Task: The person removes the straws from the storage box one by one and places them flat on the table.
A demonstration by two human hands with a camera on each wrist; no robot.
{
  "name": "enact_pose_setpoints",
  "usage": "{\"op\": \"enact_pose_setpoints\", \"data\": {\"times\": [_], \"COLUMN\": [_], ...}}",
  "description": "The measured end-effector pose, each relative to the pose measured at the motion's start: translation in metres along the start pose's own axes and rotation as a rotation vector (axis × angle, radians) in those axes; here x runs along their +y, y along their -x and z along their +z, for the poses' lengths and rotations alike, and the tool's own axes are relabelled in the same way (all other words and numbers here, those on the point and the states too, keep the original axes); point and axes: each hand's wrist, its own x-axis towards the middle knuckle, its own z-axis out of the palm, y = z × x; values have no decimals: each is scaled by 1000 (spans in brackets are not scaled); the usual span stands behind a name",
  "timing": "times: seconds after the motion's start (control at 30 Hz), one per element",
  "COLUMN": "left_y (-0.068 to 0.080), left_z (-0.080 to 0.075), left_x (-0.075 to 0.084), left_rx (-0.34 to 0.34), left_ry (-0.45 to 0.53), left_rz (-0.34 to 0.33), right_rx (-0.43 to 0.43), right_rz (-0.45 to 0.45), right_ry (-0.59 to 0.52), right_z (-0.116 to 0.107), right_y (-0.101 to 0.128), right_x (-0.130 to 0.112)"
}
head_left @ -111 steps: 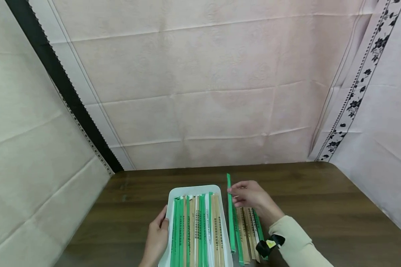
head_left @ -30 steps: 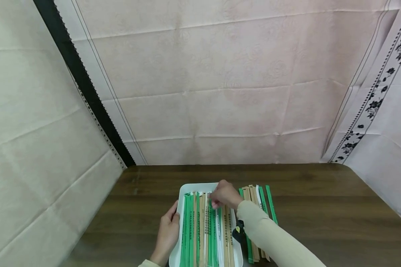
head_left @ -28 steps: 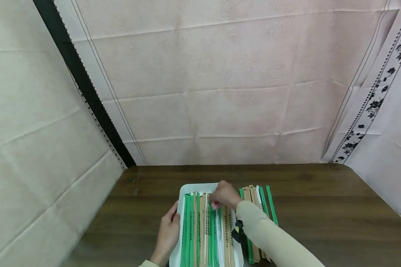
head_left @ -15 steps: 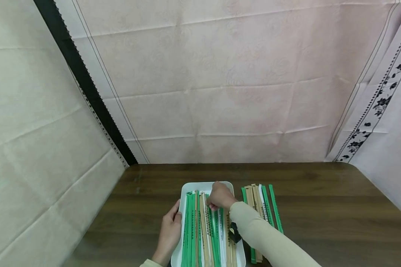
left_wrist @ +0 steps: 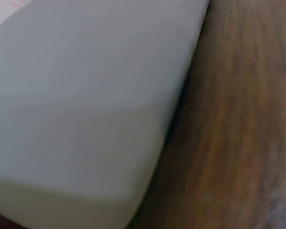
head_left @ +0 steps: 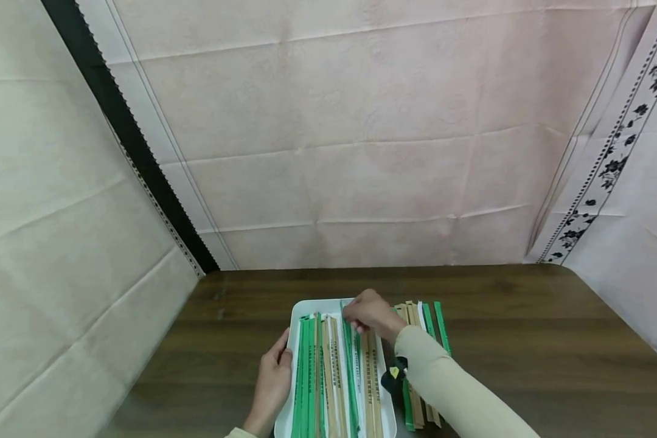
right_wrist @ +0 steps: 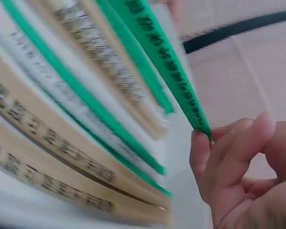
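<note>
Since a moment ago, the right hand [head_left: 372, 313] has drawn back slightly toward its own side, and we now see the far end of one green strip [right_wrist: 174, 78] lifted clear of its neighbours. Earlier it was over the loose pile [head_left: 413, 315] beside the tray; now it sits above the tray's far end, with the forearm in its pale sleeve [head_left: 465, 392] reaching across from the right. We find its grip narrow: the fingertips pinch the very tip of the green strip, while the other fingers fold in behind.

We see the left hand [head_left: 272, 383] where it was, against the left side of the white tray [head_left: 312, 307], thumb and forefinger set a little apart along the wall; how tightly it grips we cannot tell.

As for the green strip, we see it slim and straight, printed with a line of dark characters, raised at its far end and slanting over the tray. Below it, green, tan and white strips [head_left: 328, 371] lie lengthwise, side by side, many of them printed too. We note the tray and the loose pile both resting on the brown wooden table [head_left: 197, 371].
</note>
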Motion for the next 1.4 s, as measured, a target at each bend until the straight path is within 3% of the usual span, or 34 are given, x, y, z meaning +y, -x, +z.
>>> {"op": "enact_pose_setpoints", "data": {"times": [0.3, 0.53, 0.7, 0.9, 1.1, 1.27, 1.4], "left_y": [0, 1, 0, -2, -3, -1, -2], "left_z": [-3, -10, -15, -15, -10, -5, -4], "left_x": [-1, -5, -2, -2, -4, -6, -4], "left_rx": [4, 5, 17, 14, -4, -21, -15], "left_ry": [-12, -27, -60, -65, -50, -55, -58], "left_rz": [-16, -43, -53, -53, -60, -35, -33], "right_rx": [85, 128, 179, 220, 269, 321, 298], "right_rz": [74, 95, 141, 118, 53, 40, 16], "right_ry": [-52, -35, -4, 4, 57, 113, 67], "right_z": [-72, -132, -158, -169, -165, -160, -155], "right_y": [15, 30, 39, 44, 49, 54, 60], "right_x": [-7, 32, 66, 91, 99, 99, 86]}}
